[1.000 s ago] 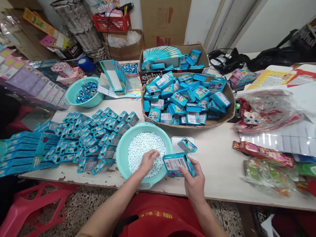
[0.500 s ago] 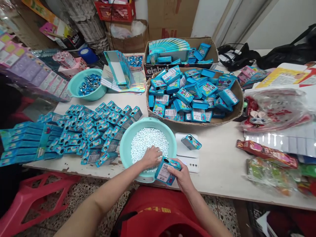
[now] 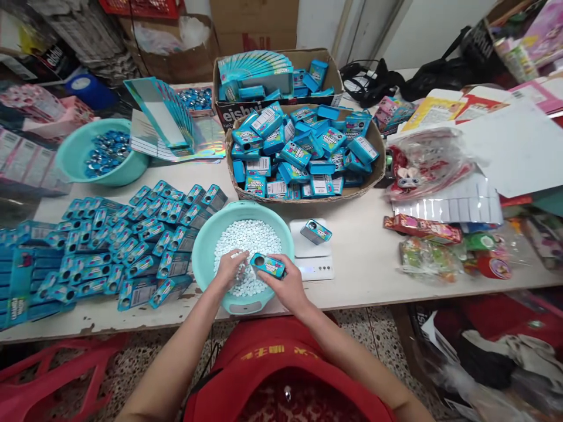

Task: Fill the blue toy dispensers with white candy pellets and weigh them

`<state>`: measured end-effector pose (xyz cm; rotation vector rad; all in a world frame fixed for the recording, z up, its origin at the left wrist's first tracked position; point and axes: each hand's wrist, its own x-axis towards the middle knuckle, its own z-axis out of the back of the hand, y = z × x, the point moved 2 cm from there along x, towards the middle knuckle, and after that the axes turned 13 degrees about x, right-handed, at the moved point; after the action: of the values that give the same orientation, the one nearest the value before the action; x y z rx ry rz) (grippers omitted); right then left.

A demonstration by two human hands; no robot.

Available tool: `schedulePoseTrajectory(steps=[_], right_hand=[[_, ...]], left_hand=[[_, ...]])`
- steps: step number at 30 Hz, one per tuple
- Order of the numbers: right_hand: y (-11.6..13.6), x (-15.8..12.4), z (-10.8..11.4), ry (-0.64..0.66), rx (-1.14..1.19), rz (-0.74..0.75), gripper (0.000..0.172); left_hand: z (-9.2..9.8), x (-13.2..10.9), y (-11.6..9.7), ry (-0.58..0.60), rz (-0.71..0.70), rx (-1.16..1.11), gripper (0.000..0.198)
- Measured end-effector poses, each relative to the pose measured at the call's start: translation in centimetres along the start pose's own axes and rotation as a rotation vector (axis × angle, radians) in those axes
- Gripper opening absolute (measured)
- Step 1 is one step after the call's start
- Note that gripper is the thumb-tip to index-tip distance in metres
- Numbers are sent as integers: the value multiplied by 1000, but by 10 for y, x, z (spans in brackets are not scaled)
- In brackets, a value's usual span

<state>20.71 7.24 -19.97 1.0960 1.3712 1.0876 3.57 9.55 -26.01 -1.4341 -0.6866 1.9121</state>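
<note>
My right hand (image 3: pixel 288 286) grips a small blue candy box (image 3: pixel 273 267) over the right side of a turquoise bowl (image 3: pixel 201 246). The round hole in the box's top faces up and to the left. White candies (image 3: pixel 253 233) fill the bottom of the bowl. Above them, left of the box, is my left hand (image 3: pixel 229 271), its fingers curled around a few white candies that show at the fingertips. Another blue box (image 3: pixel 315 231) stands on a white scale (image 3: pixel 311 266) just right of the bowl.
Many holed blue boxes (image 3: pixel 145 243) stand left of the bowl. Behind it, a carton (image 3: pixel 303 202) holds heaped blue boxes. A second bowl (image 3: pixel 132 167) contains shiny blue pieces. Bagged toys (image 3: pixel 422 176) lie to the right, and a red stool (image 3: pixel 61 375) stands below left.
My left hand has lifted out of the candies, moved left and closed on a few. My right hand has brought the box over the bowl and turned its hole upward. The view has swung right.
</note>
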Motion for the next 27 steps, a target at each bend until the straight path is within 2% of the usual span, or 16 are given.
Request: schedulePoseTrajectory(steps=[2, 5, 8, 11, 19, 24, 27], right_hand=[[1, 9, -1, 10, -138, 133, 29], [-2, 18, -8, 76, -287, 243, 25], [-8, 22, -16, 127, -367, 244, 25], [-12, 22, -25, 190, -447, 208, 28], [-6, 19, -32, 247, -507, 205, 31], [-3, 21, -29, 215, -495, 188, 31], [-3, 22, -27, 186, -476, 177, 32]], left_hand=[[3, -14, -18, 18, -9, -231, 31], [6, -32, -45, 42, -132, -470, 28], [7, -37, -59, -4, -229, -662, 23], [3, -34, -59, -71, -220, -783, 22], [1, -30, -58, -184, -248, -689, 27], [-1, -30, -62, -196, -313, -663, 27], [-4, -29, -63, -217, -294, -645, 30]])
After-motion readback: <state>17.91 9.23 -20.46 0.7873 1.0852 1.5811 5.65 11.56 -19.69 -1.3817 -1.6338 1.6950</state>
